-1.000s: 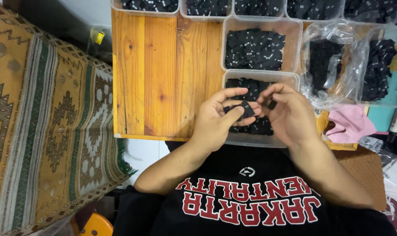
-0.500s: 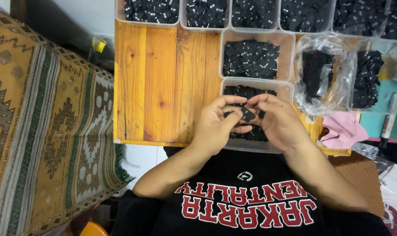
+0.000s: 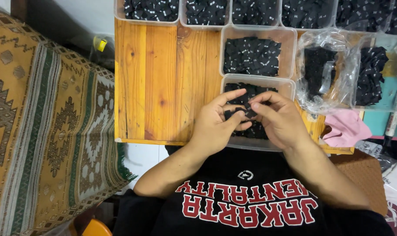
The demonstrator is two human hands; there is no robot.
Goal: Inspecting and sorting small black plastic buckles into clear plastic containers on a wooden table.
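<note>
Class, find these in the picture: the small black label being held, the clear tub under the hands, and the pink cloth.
small black label (image 3: 249, 110), head view, its middle.
clear tub (image 3: 287, 85), head view, far right rim.
pink cloth (image 3: 347, 129), head view, centre fold.

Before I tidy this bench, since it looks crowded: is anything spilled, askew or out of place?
Nothing is spilled. The black labels sit inside their clear tubs. Only a crumpled pink cloth lies loose at the wooden board's right edge.
</note>
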